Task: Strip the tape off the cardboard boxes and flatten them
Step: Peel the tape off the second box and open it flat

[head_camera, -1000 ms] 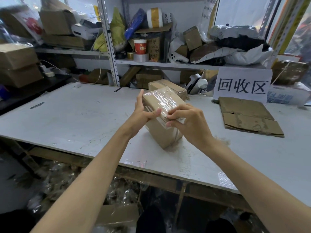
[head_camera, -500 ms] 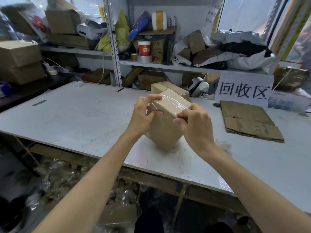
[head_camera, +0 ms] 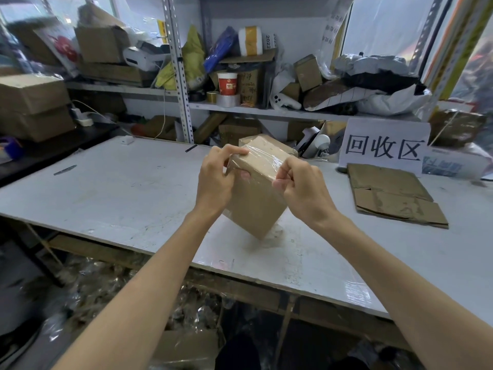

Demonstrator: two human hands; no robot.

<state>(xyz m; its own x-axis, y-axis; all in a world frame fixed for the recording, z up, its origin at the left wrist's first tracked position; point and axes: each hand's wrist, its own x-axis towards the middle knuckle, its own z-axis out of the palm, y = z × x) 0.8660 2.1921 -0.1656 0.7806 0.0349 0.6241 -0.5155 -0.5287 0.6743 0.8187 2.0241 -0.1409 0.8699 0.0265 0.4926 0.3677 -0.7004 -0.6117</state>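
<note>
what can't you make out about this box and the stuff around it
Head view, all:
- Brown cardboard box held tilted: underside and far side face away.
- Any loose end of the clear tape: covered by the right hand's curled fingers; the left hand covers the other corner.
- Second brown box behind: mostly hidden by the held one.
- Thin dark object on the white table, left: too small to name.

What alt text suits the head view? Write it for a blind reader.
A person's left hand and right hand hold a tilted cardboard box over a white table, fingers pinching its clear tape. Flattened cardboard lies to the right, before a sign.
</note>
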